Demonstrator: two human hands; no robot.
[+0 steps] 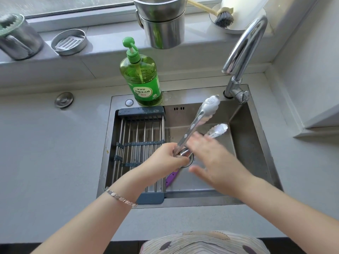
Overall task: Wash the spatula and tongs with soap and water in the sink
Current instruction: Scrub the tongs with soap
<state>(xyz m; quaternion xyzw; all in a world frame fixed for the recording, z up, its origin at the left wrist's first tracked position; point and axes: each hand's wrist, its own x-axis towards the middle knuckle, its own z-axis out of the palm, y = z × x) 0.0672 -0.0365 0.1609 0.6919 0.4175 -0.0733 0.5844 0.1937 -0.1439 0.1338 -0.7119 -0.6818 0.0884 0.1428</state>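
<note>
Head camera is looking down into the sink [254, 143], where the left hand [166, 158] is gripping the tongs [198, 123] by their hinge end above the drain. Their long axis is running diagonally away and rightward, foamy tips spread apart and pointing toward the faucet [242, 48]. The right hand [214, 162] is hovering open-fingered beside them. The spatula [171, 178] is lying beneath the left hand, purple handle showing.

Daylight from the window [73, 4] falls on sill [110, 33] and countertop [45, 153] (both pale grey, like the wall [311, 52]).
</note>
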